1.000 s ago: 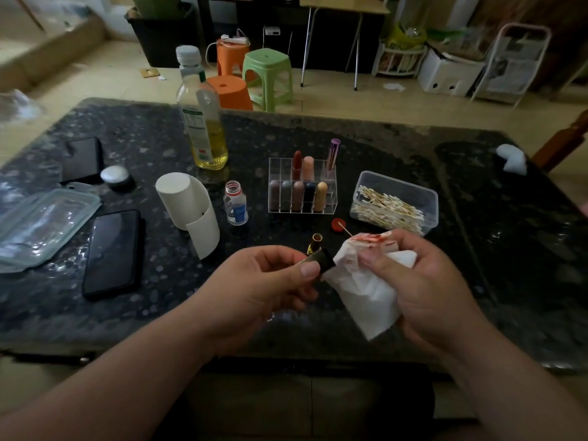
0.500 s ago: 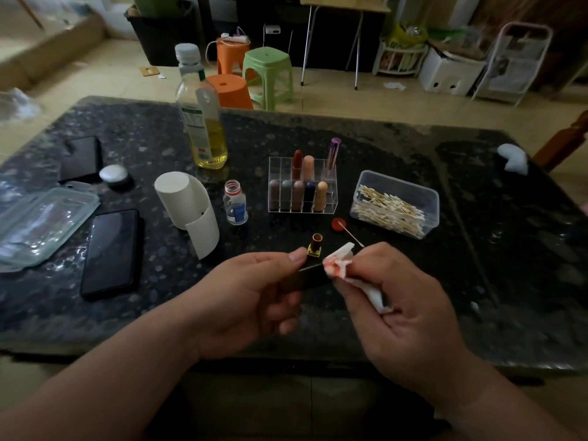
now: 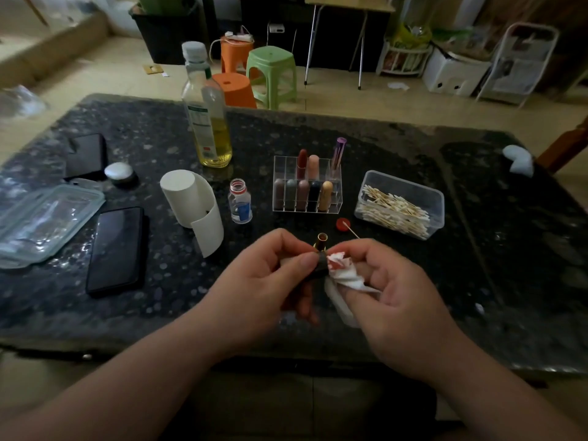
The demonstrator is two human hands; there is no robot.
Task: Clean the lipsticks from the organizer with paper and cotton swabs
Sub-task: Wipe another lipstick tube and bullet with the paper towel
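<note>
The worktop (image 3: 477,249) is dark, glossy, speckled stone. Over its near edge the left hand (image 3: 270,281) has its thumb and curled fingers clamped round a short black lipstick piece (image 3: 321,265) (cap or barrel, I cannot tell which), smooth and cylindrical. Most of it is hidden in the grip. The part that shows has its long axis running up and away from the person, with the free end toward the organizer.

The right hand (image 3: 397,297) pinches a crumpled wad of white paper (image 3: 342,270), soft, creased and smeared red. The wad is pressed against the right side of the black piece's free end. Just behind the fingertips stands a shiny gold lipstick tube (image 3: 321,241), upright with its open end up.

Farther back is the organizer (image 3: 280,163), a clear, hard-walled rack of square cells. The lipsticks (image 3: 313,194) in it stand upright, rounded matte tops in brown, grey, black, tan, red and peach, with one slim purple-capped wand at the back right.

To its right a clear plastic tub (image 3: 436,202) holds a heap of cotton swabs (image 3: 394,208). One loose swab (image 3: 351,231) lies beside a small red cap (image 3: 343,224). Left of the organizer are a little clear bottle (image 3: 240,202) and a white paper roll (image 3: 191,202), with a tall oil bottle (image 3: 208,122) behind them.
</note>
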